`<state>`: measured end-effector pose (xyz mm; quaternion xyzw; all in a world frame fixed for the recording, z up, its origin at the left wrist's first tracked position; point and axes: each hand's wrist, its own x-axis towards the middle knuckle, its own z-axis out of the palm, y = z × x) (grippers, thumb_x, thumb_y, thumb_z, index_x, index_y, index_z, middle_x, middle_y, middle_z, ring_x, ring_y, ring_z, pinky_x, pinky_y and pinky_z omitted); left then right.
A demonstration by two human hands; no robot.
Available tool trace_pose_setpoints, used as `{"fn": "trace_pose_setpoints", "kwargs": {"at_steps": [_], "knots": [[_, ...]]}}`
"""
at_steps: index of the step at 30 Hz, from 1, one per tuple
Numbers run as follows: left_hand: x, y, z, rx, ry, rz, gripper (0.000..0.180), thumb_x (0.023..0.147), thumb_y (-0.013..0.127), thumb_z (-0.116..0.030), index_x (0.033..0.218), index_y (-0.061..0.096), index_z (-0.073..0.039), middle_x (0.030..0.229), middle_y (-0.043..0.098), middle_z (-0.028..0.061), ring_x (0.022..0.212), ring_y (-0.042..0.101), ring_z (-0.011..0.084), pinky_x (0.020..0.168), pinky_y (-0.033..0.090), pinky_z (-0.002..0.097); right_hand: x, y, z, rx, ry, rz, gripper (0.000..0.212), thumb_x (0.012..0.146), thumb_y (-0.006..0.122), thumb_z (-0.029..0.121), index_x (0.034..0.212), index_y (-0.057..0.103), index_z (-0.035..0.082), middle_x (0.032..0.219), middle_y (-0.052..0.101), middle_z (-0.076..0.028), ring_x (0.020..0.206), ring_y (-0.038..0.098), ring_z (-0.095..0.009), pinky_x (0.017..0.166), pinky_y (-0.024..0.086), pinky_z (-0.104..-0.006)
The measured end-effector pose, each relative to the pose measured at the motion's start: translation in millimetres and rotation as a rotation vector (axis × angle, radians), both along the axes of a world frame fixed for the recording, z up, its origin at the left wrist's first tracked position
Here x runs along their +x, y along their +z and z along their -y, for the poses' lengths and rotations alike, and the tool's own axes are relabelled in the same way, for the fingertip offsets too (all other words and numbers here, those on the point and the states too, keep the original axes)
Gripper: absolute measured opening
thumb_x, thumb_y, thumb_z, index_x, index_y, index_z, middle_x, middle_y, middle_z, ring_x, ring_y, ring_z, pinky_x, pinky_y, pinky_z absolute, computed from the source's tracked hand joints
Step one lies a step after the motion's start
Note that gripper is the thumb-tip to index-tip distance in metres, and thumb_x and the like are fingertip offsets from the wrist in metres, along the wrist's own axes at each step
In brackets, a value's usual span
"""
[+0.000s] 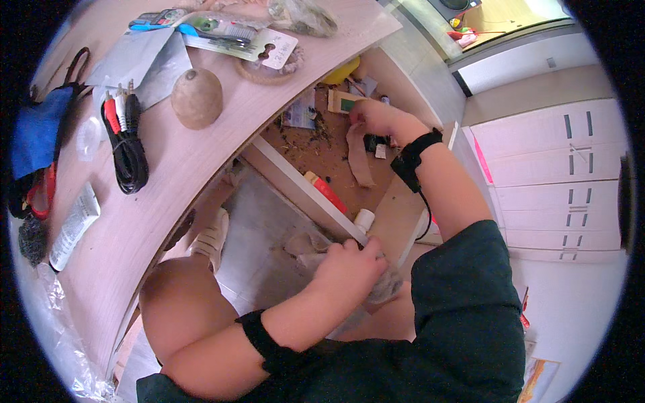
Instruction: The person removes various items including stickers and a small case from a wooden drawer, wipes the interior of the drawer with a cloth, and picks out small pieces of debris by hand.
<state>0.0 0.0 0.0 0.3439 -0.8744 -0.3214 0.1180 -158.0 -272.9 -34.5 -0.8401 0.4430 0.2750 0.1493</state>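
Observation:
My right hand [381,122] reaches into an open drawer [272,169]. Its fingers are closed on the upper end of a beige strip [359,160], which hangs down to the drawer bottom. Beside the fingertips lies a tan and green packet [341,101]. My left hand [351,270] is curled by the drawer's near corner, with a crumpled clear plastic bag [384,285] bunched under it. Close to the left fingertips, inside the drawer, is a small white bottle [364,219]. A red and yellow box [326,192] rests along the drawer wall.
Dark crumbs and a printed packet [299,111] lie in the drawer. On the desk [161,171] are a round brown object [196,98], a coiled audio cable [126,151], a white tube [75,227], a blue pouch [41,131] and blister packs [228,37]. White cabinets [551,151] stand at right.

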Motion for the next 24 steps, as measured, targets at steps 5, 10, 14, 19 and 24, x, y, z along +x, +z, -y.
{"fn": "trace_pose_setpoints", "kwargs": {"at_steps": [5, 10, 14, 19, 24], "knots": [[8.4, -6.3, 5.9, -0.022, -0.015, 0.001, 0.02, 0.075, 0.053, -0.01, 0.094, 0.059, -0.008, 0.107, 0.05, 0.013, 0.084, 0.057, 0.0305, 0.069, 0.05, 0.0397, -7.7, -3.5, 32.4, -0.382, -0.204, 0.286, 0.027, 0.073, 0.064, 0.02, 0.094, 0.063, 0.004, 0.096, 0.062, -0.02, 0.093, 0.059, -0.035, 0.078, 0.047, -0.0428], [2.8, -5.8, -1.5, -0.023, 0.007, -0.026, 0.021, 0.075, 0.053, -0.01, 0.094, 0.06, -0.009, 0.109, 0.049, 0.0132, 0.086, 0.057, 0.0301, 0.069, 0.05, 0.0399, -36.8, -28.2, 32.0, -0.254, -0.181, 0.091, 0.033, 0.073, 0.066, 0.028, 0.094, 0.062, 0.003, 0.095, 0.062, -0.02, 0.09, 0.058, -0.038, 0.078, 0.047, -0.0431], [4.9, -6.5, -3.8, -0.036, 0.003, -0.03, 0.021, 0.075, 0.053, -0.011, 0.094, 0.059, -0.01, 0.111, 0.048, 0.0128, 0.086, 0.057, 0.0299, 0.069, 0.05, 0.0402, -24.2, -5.1, 16.8, -0.291, -0.076, 0.171, 0.025, 0.073, 0.067, 0.022, 0.082, 0.061, 0.0, 0.079, 0.06, -0.017, 0.073, 0.057, -0.032, 0.067, 0.046, -0.0386], [6.1, -5.1, -4.6, -0.018, -0.017, -0.017, 0.018, 0.075, 0.053, -0.011, 0.093, 0.058, -0.009, 0.112, 0.047, 0.0129, 0.087, 0.056, 0.0298, 0.069, 0.05, 0.0402, -62.6, 57.7, 14.3, -0.291, -0.694, 0.621, 0.02, 0.072, 0.061, 0.012, 0.086, 0.057, -0.001, 0.071, 0.06, -0.012, 0.067, 0.06, -0.018, 0.054, 0.048, -0.03], [3.7, -3.3, -4.0, -0.009, -0.046, 0.01, 0.018, 0.075, 0.053, -0.01, 0.093, 0.058, -0.009, 0.113, 0.047, 0.0134, 0.086, 0.056, 0.03, 0.068, 0.05, 0.04, -155.3, 120.7, 19.8, -0.606, -0.809, 0.374, 0.016, 0.07, 0.062, 0.01, 0.074, 0.05, 0.001, 0.068, 0.06, -0.01, 0.06, 0.061, -0.018, 0.05, 0.049, -0.0312]]}}
